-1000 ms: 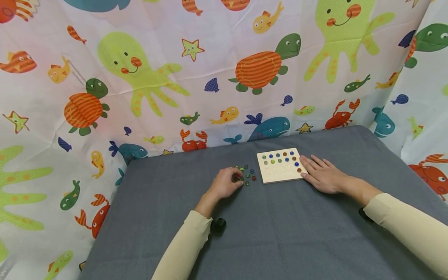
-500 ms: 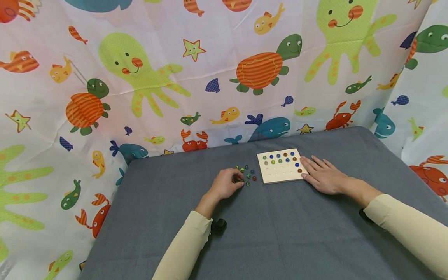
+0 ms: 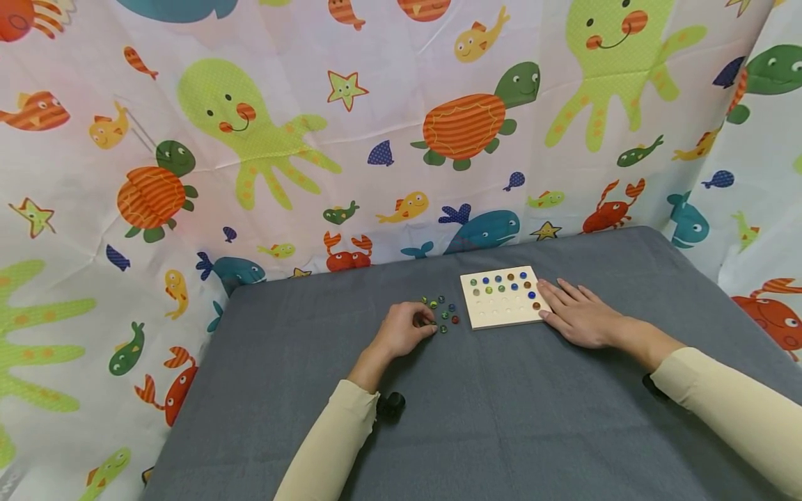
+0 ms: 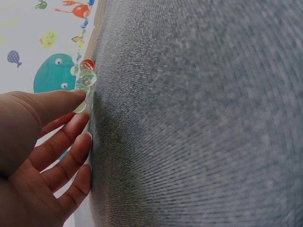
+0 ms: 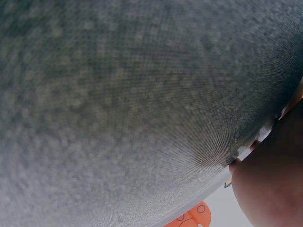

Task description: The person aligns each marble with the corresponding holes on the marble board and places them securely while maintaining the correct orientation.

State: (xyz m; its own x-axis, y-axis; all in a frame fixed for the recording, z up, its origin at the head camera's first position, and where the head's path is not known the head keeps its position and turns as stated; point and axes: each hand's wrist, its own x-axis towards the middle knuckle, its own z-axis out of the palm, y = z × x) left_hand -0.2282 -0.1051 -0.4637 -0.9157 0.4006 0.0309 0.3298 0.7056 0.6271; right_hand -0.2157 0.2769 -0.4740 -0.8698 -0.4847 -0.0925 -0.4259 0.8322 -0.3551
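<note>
My left hand (image 3: 404,328) is low over the cloth at the left of a loose group of glass marbles (image 3: 445,315). Its thumb and forefinger pinch a clear, greenish marble (image 4: 80,107), partly covered by the thumb in the left wrist view; the other fingers bend loosely beside the cloth. My right hand (image 3: 579,314) lies flat, fingers extended, along the right edge of a pale wooden board (image 3: 501,320) with rows of round hollows. Green, blue and brown marbles (image 3: 498,279) sit in its far rows and down its right side. In the right wrist view, that hand (image 5: 270,175) shows only partly.
Grey cloth (image 3: 476,403) covers the table. A white curtain (image 3: 370,104) printed with sea animals hangs behind it and at the sides. A small black device (image 3: 392,403) is at the left wrist. A red-brown marble (image 3: 455,319) lies between the loose group and the board.
</note>
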